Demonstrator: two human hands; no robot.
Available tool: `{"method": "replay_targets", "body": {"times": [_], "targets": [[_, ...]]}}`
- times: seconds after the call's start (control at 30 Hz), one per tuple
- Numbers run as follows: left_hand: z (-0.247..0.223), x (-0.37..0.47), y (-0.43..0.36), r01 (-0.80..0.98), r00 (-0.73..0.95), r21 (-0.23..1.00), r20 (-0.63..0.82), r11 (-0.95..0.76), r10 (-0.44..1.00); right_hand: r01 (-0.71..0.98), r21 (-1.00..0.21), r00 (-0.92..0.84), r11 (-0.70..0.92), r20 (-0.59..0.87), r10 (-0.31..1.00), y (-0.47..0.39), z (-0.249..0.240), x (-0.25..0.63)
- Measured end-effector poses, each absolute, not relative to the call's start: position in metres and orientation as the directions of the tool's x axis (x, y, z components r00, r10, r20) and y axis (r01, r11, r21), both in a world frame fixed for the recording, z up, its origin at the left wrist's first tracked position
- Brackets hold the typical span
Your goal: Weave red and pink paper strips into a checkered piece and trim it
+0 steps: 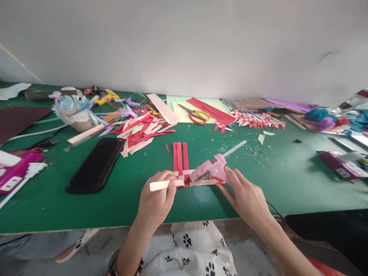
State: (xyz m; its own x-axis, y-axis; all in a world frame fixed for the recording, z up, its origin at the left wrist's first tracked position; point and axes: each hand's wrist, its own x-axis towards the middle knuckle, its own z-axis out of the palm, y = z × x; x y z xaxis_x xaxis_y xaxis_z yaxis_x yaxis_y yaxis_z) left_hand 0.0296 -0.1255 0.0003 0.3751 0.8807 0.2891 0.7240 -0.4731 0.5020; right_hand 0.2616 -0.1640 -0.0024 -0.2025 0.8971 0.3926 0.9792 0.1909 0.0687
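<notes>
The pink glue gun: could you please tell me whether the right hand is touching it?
Touching: the head view shows the right hand gripping the pink glue gun.

Near the front edge of the bench [301, 180] lies the weave [180, 161], phone [96, 165] to its left, glue gun [217, 167] at its right. Behind them, strips [140, 128] heap toward the back edge; right of these, scissors [192, 111] lie on paper [178, 109].
</notes>
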Motion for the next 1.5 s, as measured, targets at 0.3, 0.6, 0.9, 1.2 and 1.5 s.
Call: {"method": "replay_targets", "body": {"times": [0.3, 0.6, 0.9, 1.2, 1.5], "targets": [[-0.001, 0.03, -0.125, 0.724, 0.376, 0.503, 0.286, -0.472, 0.881, 0.984, 0.085, -0.179, 0.158, 0.38, 0.907, -0.168, -0.001, 0.27], [-0.001, 0.03, -0.124, 0.732, 0.377, 0.481, 0.303, -0.482, 0.875, 0.991, 0.095, -0.124, 0.096, 0.363, 0.923, -0.171, 0.001, 0.279], [-0.001, 0.029, -0.125, 0.729, 0.368, 0.496, 0.298, -0.472, 0.881, 0.994, 0.105, -0.065, 0.03, 0.346, 0.936, -0.177, 0.0, 0.291], [-0.002, 0.03, -0.123, 0.728, 0.379, 0.491, 0.292, -0.478, 0.878, 0.994, 0.098, 0.012, -0.047, 0.334, 0.943, -0.188, -0.003, 0.309], [-0.003, 0.028, -0.123, 0.725, 0.4, 0.478, 0.296, -0.497, 0.868, 0.985, 0.123, 0.076, -0.121, 0.318, 0.945, -0.197, -0.003, 0.323]]}}
